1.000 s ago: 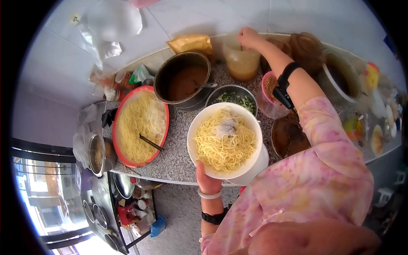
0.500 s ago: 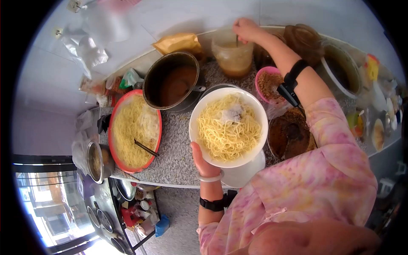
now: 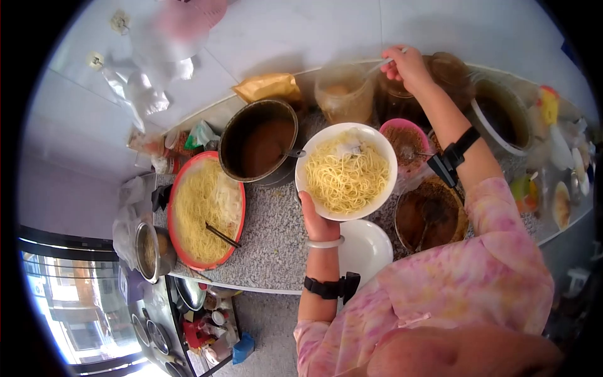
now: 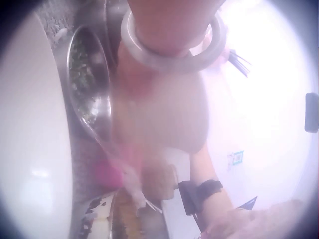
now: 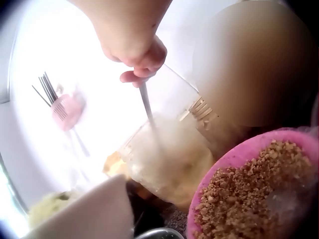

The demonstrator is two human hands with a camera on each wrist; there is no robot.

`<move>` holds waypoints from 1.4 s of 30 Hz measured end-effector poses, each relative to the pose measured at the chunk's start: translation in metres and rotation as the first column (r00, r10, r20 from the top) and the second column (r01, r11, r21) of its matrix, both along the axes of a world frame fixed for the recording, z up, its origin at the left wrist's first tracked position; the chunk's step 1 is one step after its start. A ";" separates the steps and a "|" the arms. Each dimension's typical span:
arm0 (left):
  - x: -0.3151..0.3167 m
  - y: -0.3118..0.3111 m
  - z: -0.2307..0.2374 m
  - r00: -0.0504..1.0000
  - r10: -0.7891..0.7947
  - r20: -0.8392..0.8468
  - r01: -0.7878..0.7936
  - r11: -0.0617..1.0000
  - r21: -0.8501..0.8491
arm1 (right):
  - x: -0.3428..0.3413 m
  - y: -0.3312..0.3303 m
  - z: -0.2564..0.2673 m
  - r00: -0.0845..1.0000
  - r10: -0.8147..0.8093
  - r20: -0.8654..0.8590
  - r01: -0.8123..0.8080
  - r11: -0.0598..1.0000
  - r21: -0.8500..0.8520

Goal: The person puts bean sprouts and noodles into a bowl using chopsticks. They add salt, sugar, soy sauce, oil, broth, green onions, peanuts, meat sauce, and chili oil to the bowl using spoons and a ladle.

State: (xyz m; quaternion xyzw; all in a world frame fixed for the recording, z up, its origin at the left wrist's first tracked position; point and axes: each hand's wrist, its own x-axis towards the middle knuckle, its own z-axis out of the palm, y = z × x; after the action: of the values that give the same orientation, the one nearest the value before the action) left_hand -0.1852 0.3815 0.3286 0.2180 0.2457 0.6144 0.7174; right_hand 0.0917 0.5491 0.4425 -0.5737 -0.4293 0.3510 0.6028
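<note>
My left hand (image 3: 320,223) grips the near-left rim of a white bowl (image 3: 391,166), thumb along its side. Yellow noodles (image 3: 345,182) fill the bowl, with a whitish heap of powder on top near the far edge. In the left wrist view the bowl's smooth wall (image 4: 30,124) takes up the left side. My right hand (image 3: 407,68) is at the back wall, fingers curled round the thin handle of a spoon (image 5: 146,102). That handle slants down into a cloudy translucent tub (image 3: 345,103) of brownish liquid; its lower end is blurred by the tub.
Left of the bowl lie a dark pot (image 3: 260,173) of brown sauce and a red-rimmed tray (image 3: 173,235) of noodles with black chopsticks. A white dish (image 3: 370,248) sits nearer me. To the right stand a pink bowl (image 5: 239,154) of brown crumbs and a pan (image 3: 433,213) of dark sauce.
My left hand has carried the noodle bowl forward, baring the white dish behind it. My right hand has shifted right and the spoon's handle now shows slanting out of the tub.
</note>
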 end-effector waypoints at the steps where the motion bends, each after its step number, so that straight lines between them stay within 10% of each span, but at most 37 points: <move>1: 0.004 0.005 0.000 1.000 -0.004 0.000 0.004 1.000 0.010 | 0.002 -0.004 0.003 0.999 -0.014 -0.037 0.014 1.000 0.012; 20: 0.038 0.038 0.013 0.999 0.032 0.037 -0.036 0.994 0.105 | 0.015 -0.144 0.100 0.981 0.135 0.138 -0.165 0.958 0.237; 23: 0.037 0.038 0.011 0.998 0.042 0.051 -0.047 0.992 0.114 | 0.017 -0.159 0.100 0.856 0.236 0.459 -0.413 0.847 0.334; 29: 0.026 0.031 0.008 0.998 0.042 0.044 -0.046 0.996 0.077 | -0.018 -0.076 0.055 0.584 0.058 0.810 -0.413 0.880 0.235; 35: 0.016 0.027 0.008 0.998 0.045 0.037 -0.047 0.997 0.065 | -0.044 0.011 -0.009 0.650 0.178 0.739 -0.273 0.962 0.009; 42: 0.008 0.028 0.004 0.998 0.059 0.034 -0.061 0.996 0.064 | -0.025 0.004 -0.002 0.975 0.031 0.220 -0.025 0.999 -0.030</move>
State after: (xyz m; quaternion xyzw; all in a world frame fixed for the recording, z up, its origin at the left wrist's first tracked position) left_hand -0.1769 0.4097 0.3324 0.2238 0.2204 0.6468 0.6949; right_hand 0.0670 0.5527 0.4408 -0.6113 -0.4965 0.2995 0.5386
